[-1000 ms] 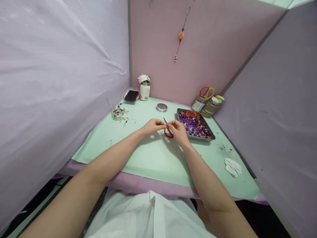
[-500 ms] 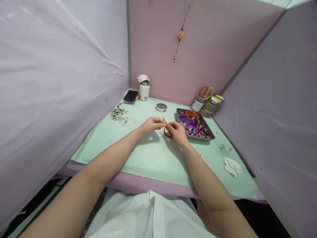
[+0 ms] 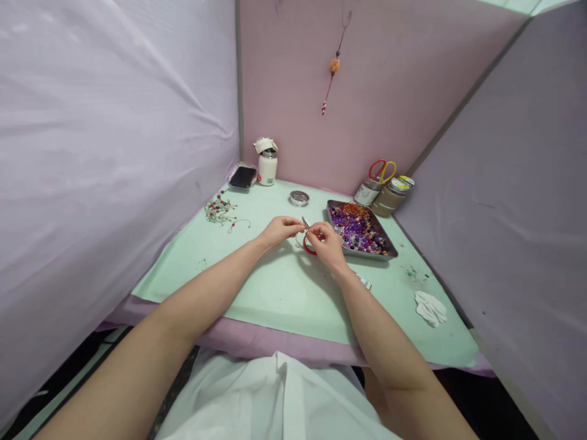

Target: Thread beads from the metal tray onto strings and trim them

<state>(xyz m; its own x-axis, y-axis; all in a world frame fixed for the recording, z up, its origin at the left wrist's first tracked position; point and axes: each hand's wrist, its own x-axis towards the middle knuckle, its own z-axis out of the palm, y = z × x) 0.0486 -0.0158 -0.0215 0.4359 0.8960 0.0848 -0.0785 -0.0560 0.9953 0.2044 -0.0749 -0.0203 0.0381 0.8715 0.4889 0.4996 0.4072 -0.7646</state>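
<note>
My left hand (image 3: 285, 230) and my right hand (image 3: 326, 243) meet over the middle of the table, fingertips almost touching. Both are closed in a pinch. A thin cord (image 3: 296, 239) loops down beside the left fingertips. What lies between the right fingertips is too small to make out. Just beneath the hands are scissors with red handles (image 3: 307, 249), partly hidden by my right hand, their metal tip pointing away from me. To the right of my right hand stands a metal tray (image 3: 367, 255) holding purple, orange and dark beads (image 3: 355, 229).
Beaded strands (image 3: 220, 211) lie on the left, near a phone (image 3: 243, 177) and a white bottle (image 3: 267, 168). A small round dish (image 3: 299, 198) sits behind my hands. Jars (image 3: 389, 198), one with more scissors, stand back right; a white cloth (image 3: 430, 308) lies front right.
My right hand has shifted slightly, and its fingers have curled more. More of a small white-and-red item beside my right wrist now shows. My left hand has barely moved.
</note>
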